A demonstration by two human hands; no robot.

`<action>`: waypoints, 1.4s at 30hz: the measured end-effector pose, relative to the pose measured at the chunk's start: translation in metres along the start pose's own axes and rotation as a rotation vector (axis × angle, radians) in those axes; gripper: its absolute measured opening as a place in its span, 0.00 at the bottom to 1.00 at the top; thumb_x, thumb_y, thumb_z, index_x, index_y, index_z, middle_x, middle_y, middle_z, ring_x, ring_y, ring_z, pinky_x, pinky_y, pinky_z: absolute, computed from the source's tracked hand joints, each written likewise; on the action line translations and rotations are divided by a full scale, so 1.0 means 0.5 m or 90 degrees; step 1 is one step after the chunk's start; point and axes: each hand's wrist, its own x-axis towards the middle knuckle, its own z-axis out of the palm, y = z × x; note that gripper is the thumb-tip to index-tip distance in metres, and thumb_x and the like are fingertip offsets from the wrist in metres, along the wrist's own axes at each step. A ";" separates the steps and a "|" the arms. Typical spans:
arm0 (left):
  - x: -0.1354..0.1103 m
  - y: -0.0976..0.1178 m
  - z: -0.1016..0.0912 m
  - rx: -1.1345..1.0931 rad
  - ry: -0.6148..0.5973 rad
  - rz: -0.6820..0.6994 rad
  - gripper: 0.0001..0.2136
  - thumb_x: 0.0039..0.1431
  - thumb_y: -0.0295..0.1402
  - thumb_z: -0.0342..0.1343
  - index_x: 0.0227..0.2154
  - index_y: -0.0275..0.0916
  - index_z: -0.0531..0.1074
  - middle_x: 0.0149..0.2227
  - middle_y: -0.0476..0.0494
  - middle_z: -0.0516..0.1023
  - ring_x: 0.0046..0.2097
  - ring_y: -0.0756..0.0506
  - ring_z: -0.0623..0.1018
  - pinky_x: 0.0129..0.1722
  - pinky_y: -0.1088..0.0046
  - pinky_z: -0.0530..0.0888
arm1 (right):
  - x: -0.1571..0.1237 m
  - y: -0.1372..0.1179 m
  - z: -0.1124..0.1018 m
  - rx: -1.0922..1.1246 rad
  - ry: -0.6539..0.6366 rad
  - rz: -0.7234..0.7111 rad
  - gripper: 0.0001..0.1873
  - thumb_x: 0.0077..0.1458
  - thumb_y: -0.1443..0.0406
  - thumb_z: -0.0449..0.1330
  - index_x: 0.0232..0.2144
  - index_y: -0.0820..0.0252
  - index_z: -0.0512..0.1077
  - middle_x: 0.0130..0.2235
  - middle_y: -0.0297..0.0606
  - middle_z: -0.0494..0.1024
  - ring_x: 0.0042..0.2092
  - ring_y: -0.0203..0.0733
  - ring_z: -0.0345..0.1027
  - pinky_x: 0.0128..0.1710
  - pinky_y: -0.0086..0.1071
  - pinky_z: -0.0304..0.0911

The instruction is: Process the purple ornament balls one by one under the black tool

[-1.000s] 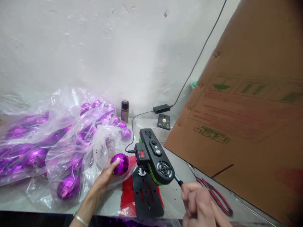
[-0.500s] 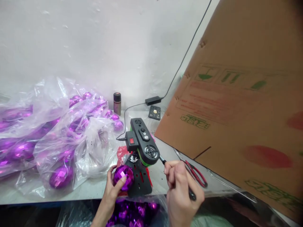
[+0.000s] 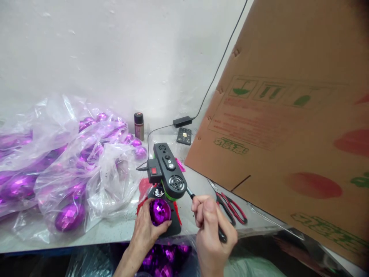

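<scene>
My left hand is wrapped round a shiny purple faceted ball, thumb at its near side. The ball sits over the black base plate of a small bench machine, just below its head. That machine has a black top with round vents and a red switch at its left side. Closed in a fist, my right hand grips the black-handled lever, whose metal rod runs to the machine's head. Whether the ball touches the head is hard to see.
Clear plastic bags of purple balls cover the table's left. Scissors with red and black handles lie right of the machine. A large cardboard box leans at the right. A small bottle and power adapter stand behind. More balls lie below the edge.
My left hand has moved the ball right, from beside the base plate to under the machine's head. The right hand keeps its grip on the lever. The whole view has shifted slightly.
</scene>
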 end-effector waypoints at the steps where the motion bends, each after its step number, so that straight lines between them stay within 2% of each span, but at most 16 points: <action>1: 0.002 0.000 0.004 0.008 0.007 0.009 0.35 0.44 0.42 0.71 0.57 0.37 0.73 0.54 0.30 0.84 0.59 0.25 0.82 0.61 0.40 0.77 | 0.001 0.000 0.000 0.000 -0.004 -0.001 0.27 0.76 0.63 0.55 0.21 0.57 0.61 0.22 0.29 0.63 0.29 0.34 0.65 0.26 0.30 0.53; 5: 0.009 -0.003 0.017 0.047 0.021 0.064 0.34 0.44 0.40 0.69 0.57 0.36 0.74 0.54 0.29 0.84 0.59 0.25 0.82 0.61 0.40 0.78 | 0.002 -0.001 -0.001 -0.003 -0.011 -0.003 0.27 0.76 0.63 0.55 0.21 0.57 0.61 0.23 0.29 0.63 0.28 0.34 0.65 0.27 0.30 0.54; 9: 0.012 -0.004 0.021 0.098 0.002 0.101 0.34 0.42 0.37 0.68 0.57 0.37 0.75 0.52 0.31 0.85 0.58 0.25 0.83 0.59 0.42 0.80 | 0.004 -0.004 -0.003 -0.015 -0.011 0.005 0.27 0.76 0.63 0.55 0.21 0.56 0.61 0.23 0.29 0.63 0.29 0.34 0.65 0.27 0.30 0.54; 18: 0.025 0.016 0.034 0.122 0.013 0.127 0.31 0.47 0.38 0.64 0.57 0.36 0.75 0.51 0.31 0.83 0.57 0.26 0.82 0.60 0.42 0.79 | 0.021 -0.018 0.003 -0.048 -0.016 0.022 0.29 0.76 0.59 0.56 0.20 0.56 0.60 0.22 0.30 0.64 0.27 0.33 0.63 0.26 0.29 0.54; 23: 0.027 0.023 0.023 0.123 -0.021 0.132 0.33 0.44 0.37 0.66 0.57 0.36 0.76 0.51 0.32 0.83 0.56 0.27 0.82 0.59 0.42 0.79 | 0.024 -0.026 0.005 -0.046 -0.010 0.017 0.30 0.76 0.57 0.56 0.19 0.57 0.61 0.22 0.30 0.64 0.26 0.33 0.64 0.25 0.29 0.54; 28: 0.038 0.016 0.005 0.054 -0.050 0.097 0.33 0.44 0.38 0.69 0.58 0.40 0.76 0.54 0.33 0.84 0.58 0.27 0.81 0.62 0.42 0.76 | 0.026 -0.026 0.005 -0.056 -0.015 0.016 0.30 0.76 0.57 0.56 0.19 0.56 0.61 0.22 0.30 0.64 0.26 0.34 0.64 0.25 0.30 0.54; 32: 0.051 -0.014 -0.031 -0.132 -0.087 -0.025 0.35 0.51 0.48 0.68 0.61 0.39 0.72 0.53 0.34 0.86 0.55 0.31 0.85 0.61 0.49 0.78 | 0.024 -0.025 0.004 -0.050 -0.016 0.025 0.30 0.76 0.58 0.56 0.19 0.56 0.61 0.22 0.30 0.64 0.26 0.34 0.64 0.25 0.30 0.54; 35: 0.053 -0.033 -0.054 -0.247 -0.078 -0.095 0.34 0.55 0.55 0.66 0.58 0.37 0.74 0.56 0.32 0.86 0.60 0.31 0.83 0.64 0.50 0.78 | 0.019 -0.022 0.004 -0.050 -0.009 0.018 0.29 0.76 0.58 0.56 0.20 0.56 0.61 0.22 0.29 0.63 0.27 0.34 0.64 0.26 0.30 0.55; 39: 0.043 -0.037 -0.054 -0.283 -0.095 -0.087 0.36 0.52 0.55 0.68 0.60 0.38 0.74 0.58 0.33 0.85 0.62 0.31 0.83 0.64 0.51 0.78 | 0.017 -0.019 0.005 -0.042 -0.004 0.014 0.29 0.76 0.60 0.55 0.20 0.56 0.61 0.22 0.28 0.62 0.27 0.34 0.63 0.28 0.30 0.57; 42: 0.035 -0.030 -0.046 -0.195 -0.099 -0.031 0.36 0.52 0.51 0.69 0.61 0.39 0.74 0.59 0.33 0.84 0.62 0.30 0.82 0.66 0.48 0.76 | 0.018 -0.019 0.003 -0.046 -0.015 0.022 0.28 0.76 0.60 0.55 0.20 0.56 0.60 0.22 0.28 0.62 0.27 0.34 0.63 0.27 0.30 0.55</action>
